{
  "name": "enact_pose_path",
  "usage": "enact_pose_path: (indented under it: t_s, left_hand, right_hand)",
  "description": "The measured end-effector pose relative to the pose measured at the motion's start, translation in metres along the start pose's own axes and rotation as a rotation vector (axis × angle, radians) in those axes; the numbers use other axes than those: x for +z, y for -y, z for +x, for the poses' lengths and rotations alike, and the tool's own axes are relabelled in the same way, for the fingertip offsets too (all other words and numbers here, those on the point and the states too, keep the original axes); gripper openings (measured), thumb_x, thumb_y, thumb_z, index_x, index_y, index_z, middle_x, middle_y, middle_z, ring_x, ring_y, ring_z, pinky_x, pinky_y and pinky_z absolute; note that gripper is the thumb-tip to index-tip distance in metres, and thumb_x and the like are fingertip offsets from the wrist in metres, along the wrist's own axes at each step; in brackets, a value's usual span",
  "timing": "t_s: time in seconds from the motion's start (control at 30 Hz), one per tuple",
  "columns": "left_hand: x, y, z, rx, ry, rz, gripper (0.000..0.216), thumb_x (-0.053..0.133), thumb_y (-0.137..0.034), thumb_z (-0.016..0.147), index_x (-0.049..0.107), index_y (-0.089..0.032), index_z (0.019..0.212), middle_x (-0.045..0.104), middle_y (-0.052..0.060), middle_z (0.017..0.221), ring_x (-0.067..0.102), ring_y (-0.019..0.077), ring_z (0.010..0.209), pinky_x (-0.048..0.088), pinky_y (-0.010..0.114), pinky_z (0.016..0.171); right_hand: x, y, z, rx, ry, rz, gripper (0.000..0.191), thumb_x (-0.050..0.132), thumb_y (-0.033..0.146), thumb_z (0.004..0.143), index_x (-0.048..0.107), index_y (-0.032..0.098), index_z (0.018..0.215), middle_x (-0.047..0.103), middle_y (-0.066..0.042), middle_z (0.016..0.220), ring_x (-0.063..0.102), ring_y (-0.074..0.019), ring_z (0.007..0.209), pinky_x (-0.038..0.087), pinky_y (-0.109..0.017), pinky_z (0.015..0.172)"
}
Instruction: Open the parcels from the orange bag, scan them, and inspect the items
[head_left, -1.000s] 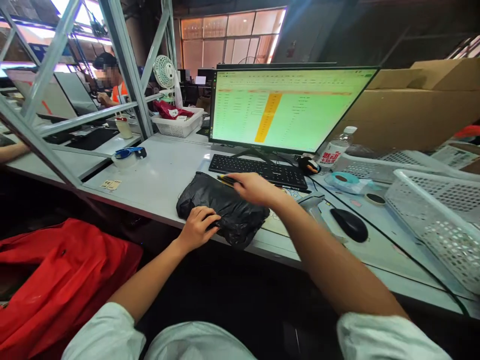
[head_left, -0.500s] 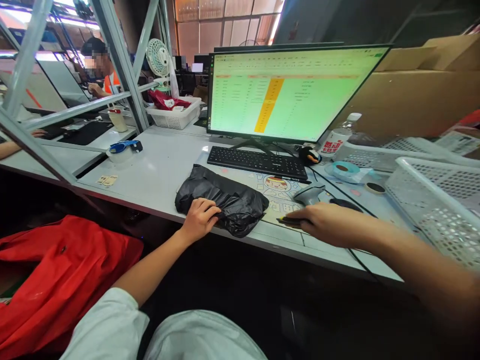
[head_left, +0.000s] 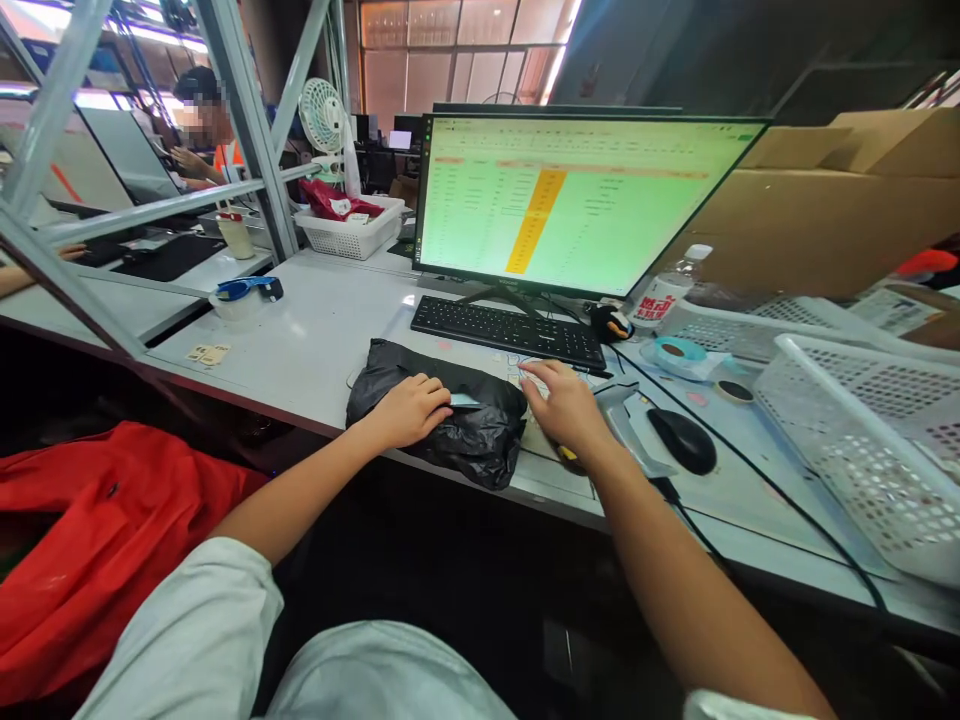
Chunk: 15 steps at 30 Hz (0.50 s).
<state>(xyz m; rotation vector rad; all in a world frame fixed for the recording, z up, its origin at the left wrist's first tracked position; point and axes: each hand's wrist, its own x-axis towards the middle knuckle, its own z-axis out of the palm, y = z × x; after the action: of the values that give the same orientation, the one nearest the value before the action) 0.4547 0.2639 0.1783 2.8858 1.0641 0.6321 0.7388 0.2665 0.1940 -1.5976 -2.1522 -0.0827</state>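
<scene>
A black plastic bag package (head_left: 480,440) lies on the white table (head_left: 315,340) in front of the keyboard (head_left: 510,330). My left hand (head_left: 409,410) rests on the bag's top with its fingers curled, gripping the plastic beside a small pale gap (head_left: 465,400) in it. My right hand (head_left: 566,400) lies at the bag's right end, fingers stretched out toward it and holding nothing. A small yellow and black tool (head_left: 566,457) sits on the table just under my right wrist.
A monitor (head_left: 570,200) stands behind the keyboard. To the right lie a barcode scanner (head_left: 626,415), a black mouse (head_left: 681,440), tape rolls (head_left: 675,352), a bottle (head_left: 664,290) and white baskets (head_left: 862,440). A red bag (head_left: 90,540) sits low left. Another person (head_left: 206,130) works far left.
My right hand carried the yellow and black tool from above the bag to the right, left it near the table's edge, and came back to the bag. A pale gap now shows in the bag.
</scene>
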Motion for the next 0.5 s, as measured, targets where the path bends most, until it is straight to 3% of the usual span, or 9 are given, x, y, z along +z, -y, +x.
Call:
enact_pose_path:
  t_s: [0.07, 0.13, 0.23, 0.37, 0.43, 0.5]
  left_hand:
    - [0.005, -0.002, 0.001, 0.02, -0.034, 0.059, 0.032, 0.045, -0.033, 0.11, 0.069, -0.015, 0.098, 0.07, 0.009, 0.095, 0.063, 0.0243, 0.095, 0.049, 0.037, 0.089]
    - [0.007, -0.007, -0.003, 0.021, -0.079, 0.098, 0.038, 0.043, -0.035, 0.11, 0.067, -0.016, 0.087, 0.068, 0.008, 0.082, 0.064, 0.0231, 0.083, 0.048, 0.035, 0.08]
    - [0.007, -0.023, -0.028, 0.008, -0.168, 0.087, 0.043, 0.041, -0.036, 0.111, 0.064, -0.018, 0.079, 0.066, 0.005, 0.069, 0.064, 0.0198, 0.067, 0.044, 0.032, 0.066]
    - [0.007, -0.059, -0.094, -0.08, -0.236, -0.047, 0.039, 0.042, -0.03, 0.111, 0.062, -0.018, 0.08, 0.066, 0.001, 0.067, 0.064, 0.016, 0.06, 0.043, 0.03, 0.059]
    - [0.002, -0.073, -0.12, -0.172, -0.264, -0.13, 0.032, 0.042, -0.025, 0.111, 0.067, -0.016, 0.094, 0.071, 0.002, 0.076, 0.068, 0.0155, 0.066, 0.048, 0.028, 0.062]
    - [-0.009, -0.078, -0.128, -0.225, -0.308, -0.18, 0.026, 0.044, -0.023, 0.11, 0.069, -0.015, 0.108, 0.075, 0.004, 0.089, 0.072, 0.0166, 0.079, 0.054, 0.028, 0.072]
  right_hand:
    - [0.007, 0.03, 0.031, -0.137, 0.017, 0.153, 0.042, 0.044, 0.033, 0.105, 0.069, 0.018, 0.135, 0.068, -0.014, 0.132, 0.063, -0.0271, 0.124, 0.048, -0.042, 0.112]
    - [0.021, 0.063, 0.054, -0.203, 0.186, 0.164, 0.044, 0.049, 0.033, 0.104, 0.065, 0.019, 0.142, 0.065, -0.014, 0.141, 0.059, -0.0277, 0.132, 0.045, -0.043, 0.116]
    - [0.046, 0.095, 0.067, -0.198, 0.381, 0.108, 0.055, 0.056, 0.04, 0.102, 0.057, 0.018, 0.152, 0.057, -0.017, 0.152, 0.054, -0.0358, 0.139, 0.043, -0.053, 0.118]
    - [0.059, 0.096, 0.06, -0.218, 0.419, 0.096, 0.062, 0.054, 0.053, 0.103, 0.05, 0.022, 0.157, 0.054, -0.017, 0.155, 0.055, -0.0403, 0.138, 0.042, -0.061, 0.117]
    - [0.06, 0.091, 0.06, -0.253, 0.434, 0.112, 0.061, 0.055, 0.054, 0.103, 0.051, 0.024, 0.156, 0.055, -0.015, 0.154, 0.057, -0.0381, 0.137, 0.042, -0.059, 0.117]
    - [0.061, 0.085, 0.064, -0.263, 0.448, 0.165, 0.056, 0.057, 0.05, 0.103, 0.055, 0.024, 0.153, 0.058, -0.014, 0.152, 0.058, -0.0346, 0.136, 0.044, -0.054, 0.117]
